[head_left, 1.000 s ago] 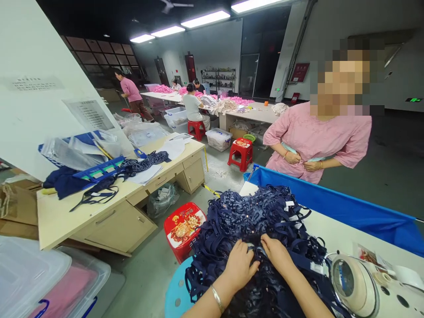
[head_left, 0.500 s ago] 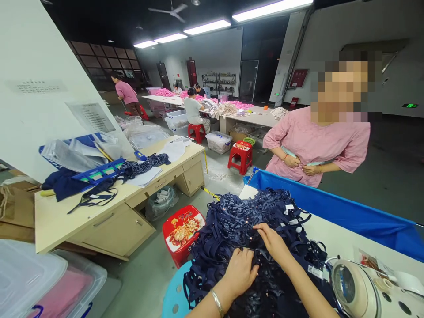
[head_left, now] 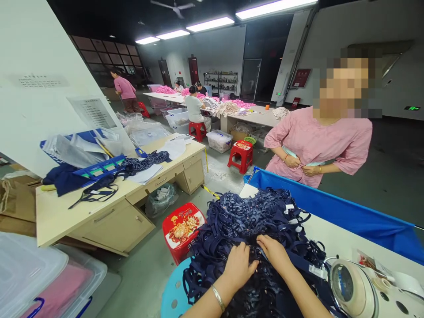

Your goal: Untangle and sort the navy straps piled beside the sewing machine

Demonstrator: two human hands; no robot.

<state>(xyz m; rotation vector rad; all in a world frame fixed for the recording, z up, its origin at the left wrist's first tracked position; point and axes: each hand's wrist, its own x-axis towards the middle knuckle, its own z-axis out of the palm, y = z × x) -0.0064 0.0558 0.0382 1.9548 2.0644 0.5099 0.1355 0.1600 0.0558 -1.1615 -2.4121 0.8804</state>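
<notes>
A big heap of navy lace garments with straps and small white tags (head_left: 255, 216) covers the near end of a white table (head_left: 334, 240). My left hand (head_left: 239, 265), a metal bangle on its wrist, is closed in a pinch on the dark fabric near the front of the heap. Right beside it, my right hand (head_left: 274, 252) has its fingers curled down into the same navy fabric. The two hands nearly touch.
A white machine (head_left: 356, 287) stands at the table's right end, a blue cloth bin (head_left: 334, 207) behind it. A person in pink (head_left: 318, 141) stands across. A red stool (head_left: 182, 229), a blue stool (head_left: 174, 296), a cluttered desk (head_left: 112, 198) and clear plastic boxes (head_left: 39, 278) lie left.
My right hand reached forward over the heap half a second ago and has drawn back next to my left hand. My left hand has stayed on the fabric.
</notes>
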